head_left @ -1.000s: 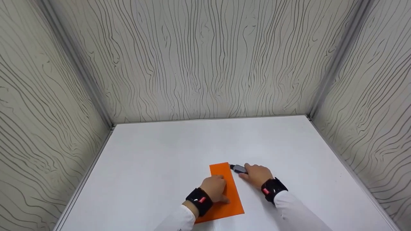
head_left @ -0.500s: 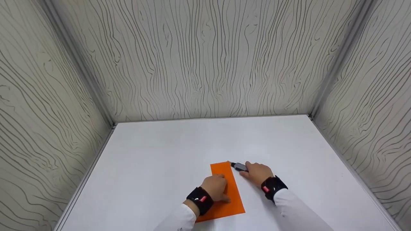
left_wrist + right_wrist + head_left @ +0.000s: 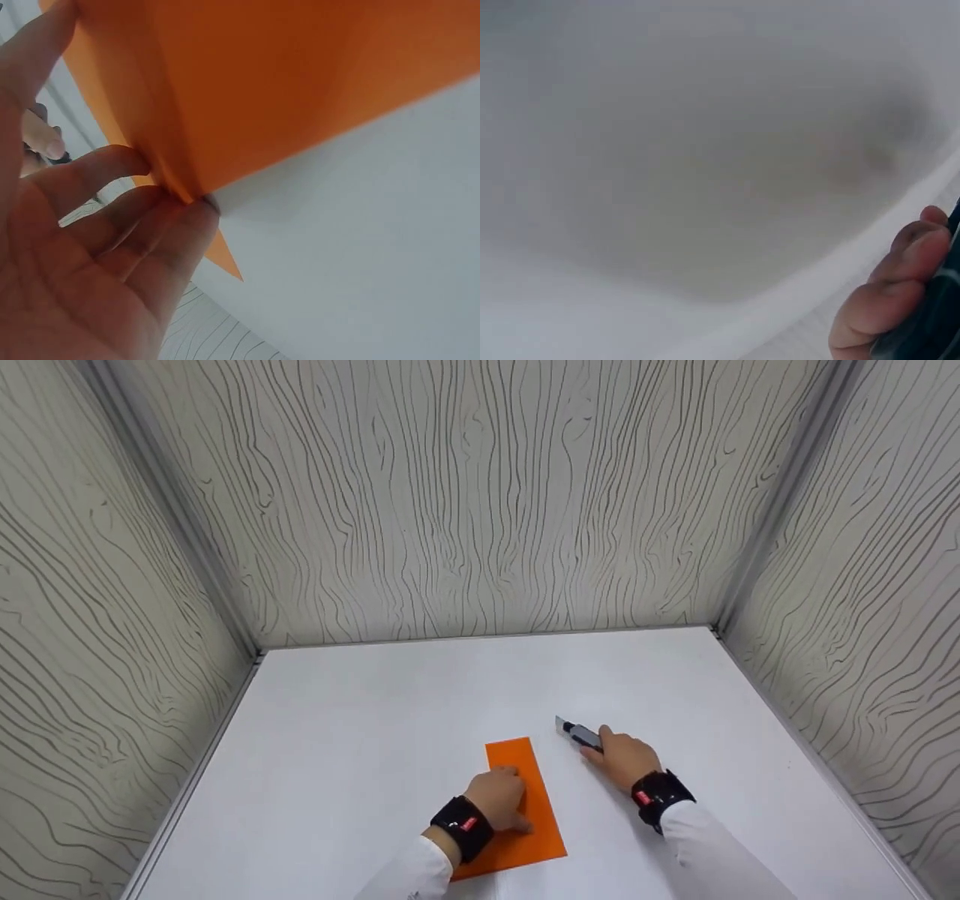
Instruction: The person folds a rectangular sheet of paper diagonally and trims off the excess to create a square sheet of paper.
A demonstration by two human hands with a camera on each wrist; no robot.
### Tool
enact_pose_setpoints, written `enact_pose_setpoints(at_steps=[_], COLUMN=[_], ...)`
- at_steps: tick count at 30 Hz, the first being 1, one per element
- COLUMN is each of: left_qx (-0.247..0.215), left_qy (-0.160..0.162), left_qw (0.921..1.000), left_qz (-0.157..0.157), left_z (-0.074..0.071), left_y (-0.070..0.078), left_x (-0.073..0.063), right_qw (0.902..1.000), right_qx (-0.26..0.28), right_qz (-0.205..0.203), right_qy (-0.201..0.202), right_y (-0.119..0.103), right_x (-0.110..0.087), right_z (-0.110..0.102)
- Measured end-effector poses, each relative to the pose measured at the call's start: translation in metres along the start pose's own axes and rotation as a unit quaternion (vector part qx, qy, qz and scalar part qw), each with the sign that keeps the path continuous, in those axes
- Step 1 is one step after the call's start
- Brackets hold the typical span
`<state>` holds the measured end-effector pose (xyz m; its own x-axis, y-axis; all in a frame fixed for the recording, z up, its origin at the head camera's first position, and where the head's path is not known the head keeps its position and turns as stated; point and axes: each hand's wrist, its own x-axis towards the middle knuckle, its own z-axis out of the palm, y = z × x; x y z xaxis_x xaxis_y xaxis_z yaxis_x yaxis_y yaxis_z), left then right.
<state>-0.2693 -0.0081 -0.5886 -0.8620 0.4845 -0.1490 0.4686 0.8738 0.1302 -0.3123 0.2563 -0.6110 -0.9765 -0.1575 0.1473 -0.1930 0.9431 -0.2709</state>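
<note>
A sheet of orange paper [image 3: 544, 817] lies on the white table, longer from front to back than across. On top of it my left hand [image 3: 496, 799] rests with its fingertips pressing the sheet; the left wrist view shows these fingers [image 3: 112, 172] bent against the orange surface, a fold or crease beside them. My right hand [image 3: 628, 760] grips a utility knife [image 3: 586, 736] with a grey and black handle. Its bare blade points to the upper left, apart from the paper's far right corner. The right wrist view catches only the curled fingers and the dark handle [image 3: 922, 322].
The white table [image 3: 360, 735] spreads around the paper on all sides. Wood-grain panels [image 3: 465, 495] stand behind it and to the left and right, joined by grey metal posts [image 3: 787, 487] at the corners.
The right hand has drawn the knife from the paper's far right corner, away to the right and farther back. The left hand and the paper stay almost where they were.
</note>
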Motion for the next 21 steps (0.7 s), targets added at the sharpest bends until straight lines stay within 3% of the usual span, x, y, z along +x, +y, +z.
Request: enact_pose_setpoints(at_steps=[5, 12, 21], left_qx=[-0.022, -0.034, -0.042], left_qy=[-0.003, 0.018, 0.015], left_qw=[0.9997, 0.9992, 0.9989], left_qz=[0.004, 0.011, 0.013], left_z=[-0.002, 0.003, 0.004], left_y=[0.002, -0.002, -0.009], left_x=[0.003, 0.008, 0.018], right_qw=[0.9986, 0.9943, 0.9906], right_qx=[0.029, 0.048, 0.026], right_qz=[0.045, 0.095, 0.133], right_qy=[-0.006, 0.005, 0.015], right_y=[0.037, 0.088, 0.123], right_x=[-0.015, -0.037, -0.055], right_z=[-0.019, -0.033, -0.048])
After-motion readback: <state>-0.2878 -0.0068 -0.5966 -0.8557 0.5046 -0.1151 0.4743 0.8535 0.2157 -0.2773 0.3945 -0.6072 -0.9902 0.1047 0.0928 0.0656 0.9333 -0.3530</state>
